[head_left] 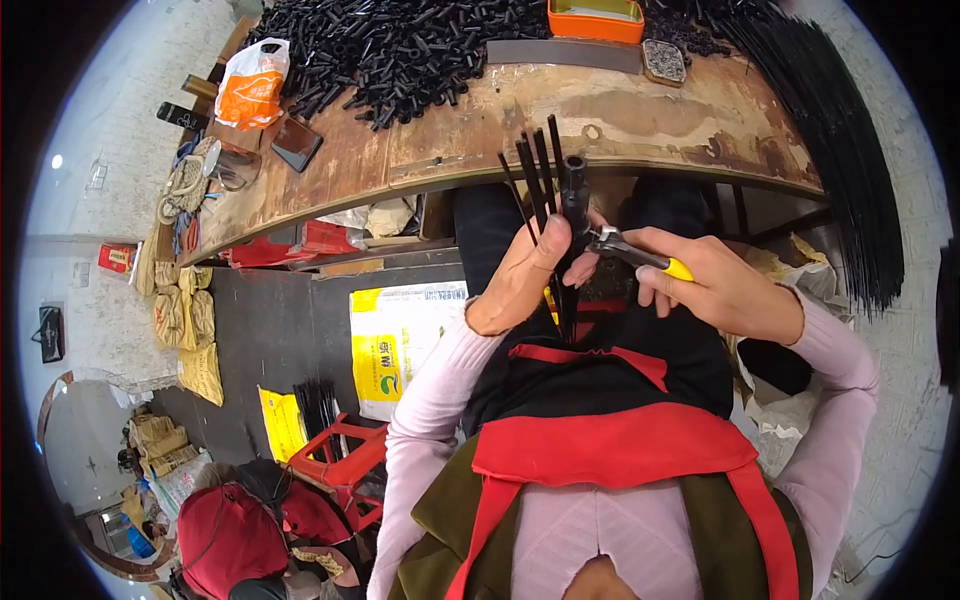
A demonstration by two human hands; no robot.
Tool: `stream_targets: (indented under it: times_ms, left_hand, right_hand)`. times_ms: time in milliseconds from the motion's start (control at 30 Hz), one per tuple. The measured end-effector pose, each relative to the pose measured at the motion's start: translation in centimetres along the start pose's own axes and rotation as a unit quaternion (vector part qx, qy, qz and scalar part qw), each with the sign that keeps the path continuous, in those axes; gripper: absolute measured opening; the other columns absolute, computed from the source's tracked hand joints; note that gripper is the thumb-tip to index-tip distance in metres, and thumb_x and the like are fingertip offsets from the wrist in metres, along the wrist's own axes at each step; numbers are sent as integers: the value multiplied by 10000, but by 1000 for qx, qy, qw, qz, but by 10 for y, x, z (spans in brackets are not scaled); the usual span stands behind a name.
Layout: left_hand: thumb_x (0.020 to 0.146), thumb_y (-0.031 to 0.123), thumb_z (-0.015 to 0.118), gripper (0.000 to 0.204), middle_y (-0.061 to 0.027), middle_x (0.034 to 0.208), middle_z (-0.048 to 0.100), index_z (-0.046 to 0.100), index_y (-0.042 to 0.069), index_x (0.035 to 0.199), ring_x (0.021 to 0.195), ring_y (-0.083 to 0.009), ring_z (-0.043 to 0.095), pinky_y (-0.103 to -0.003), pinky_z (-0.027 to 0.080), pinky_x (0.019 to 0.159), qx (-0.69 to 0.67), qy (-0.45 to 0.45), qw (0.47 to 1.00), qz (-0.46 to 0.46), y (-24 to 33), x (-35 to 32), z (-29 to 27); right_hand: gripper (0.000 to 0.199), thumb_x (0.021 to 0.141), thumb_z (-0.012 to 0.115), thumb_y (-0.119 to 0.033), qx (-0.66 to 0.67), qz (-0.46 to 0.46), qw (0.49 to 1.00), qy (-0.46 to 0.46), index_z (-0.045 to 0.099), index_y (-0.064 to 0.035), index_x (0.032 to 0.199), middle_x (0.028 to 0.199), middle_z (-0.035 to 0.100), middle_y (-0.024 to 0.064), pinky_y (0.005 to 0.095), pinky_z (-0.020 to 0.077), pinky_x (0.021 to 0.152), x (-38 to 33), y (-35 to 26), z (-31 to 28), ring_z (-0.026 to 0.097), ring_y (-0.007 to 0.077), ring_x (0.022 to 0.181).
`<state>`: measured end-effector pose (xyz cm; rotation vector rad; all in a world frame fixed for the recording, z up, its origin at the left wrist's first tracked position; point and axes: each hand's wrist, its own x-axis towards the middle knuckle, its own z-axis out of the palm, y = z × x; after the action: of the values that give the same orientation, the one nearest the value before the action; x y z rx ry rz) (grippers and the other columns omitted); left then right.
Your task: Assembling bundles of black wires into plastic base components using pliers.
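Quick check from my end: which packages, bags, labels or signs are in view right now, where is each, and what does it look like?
Plastic bag: bench top, left end; crumpled, orange and white.
Tray: bench top, far edge; rectangular, orange.
Sack: floor below bench, left of left hand; white and yellow, green mark.
Yellow bag: floor by red stool; flat.
Red box: far left; small.
Tan sacks: left wall; stacked.

I see even, soft daylight, brightest at the pale left rim. Shadows stay faint. The fisheye bends the workbench (640,120) edge strongly; black corners vignette everything, and the centre stays sharp.
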<state>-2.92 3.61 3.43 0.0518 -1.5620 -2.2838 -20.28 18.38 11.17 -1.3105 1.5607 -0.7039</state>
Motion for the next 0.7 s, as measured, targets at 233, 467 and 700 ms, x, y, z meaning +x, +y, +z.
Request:
stream_targets:
  times_ms: [233,467,700]
  left_hand:
    - [1028,513,358,528,-1,697,454,487,18,1157,647,-93,415,-244,358,613,-10,-4,1000,-10,1,-7,3]
    - [1003,540,395,565,-19,674,460,489,0,1142,607,-103,418,-255,359,581,-3,53,999,5,4,-8,9]
    - [1023,506,381,517,-5,701,452,493,13,1132,616,-85,402,-238,342,568,-37,-34,999,14,-5,4,-3]
  right_hand:
    - [379,1019,479,-236,33,58,993,-101,492,27,1291,650,594,45,266,447,572,0,-25,-17,565,105,594]
    - [331,1012,488,-280,-12,126,983,-132,580,38,1004,568,541,48,268,431,505,10,-29,-17,542,113,501]
    - [227,994,519,-213,-68,107,989,-70,555,-14,1097,652,558,66,314,452,555,-7,-39,-23,568,156,565]
